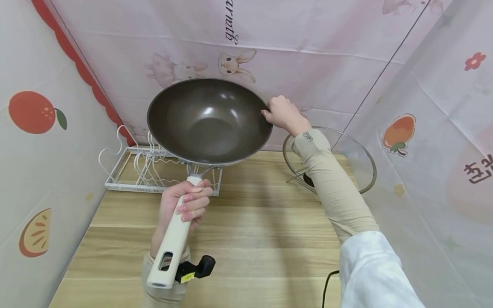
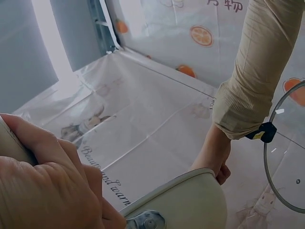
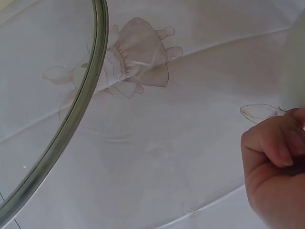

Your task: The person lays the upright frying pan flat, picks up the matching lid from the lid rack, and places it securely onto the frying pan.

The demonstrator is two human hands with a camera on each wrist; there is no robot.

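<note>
A dark-lined wok (image 1: 209, 124) with a cream outside is held up above the table, its inside tilted toward me. My left hand (image 1: 188, 203) grips its long cream handle (image 1: 169, 244), fingers curled round the upper part near the pan. On the wok's right rim my right hand (image 1: 285, 112) pinches the edge between thumb and fingers. In the left wrist view the wok's pale outer wall (image 2: 190, 200) reaches up to the right hand (image 2: 214, 155). Only part of the right hand (image 3: 276, 167) shows in the right wrist view, against the pan's blurred pale side.
A white wire rack (image 1: 135, 187) stands at the back left, partly behind the wok. A glass lid (image 1: 367, 158) with a metal rim stands upright at the back right, beneath the right forearm. Printed cloth walls enclose the wooden table (image 1: 246, 239). A black cable (image 1: 327, 282) lies at front right.
</note>
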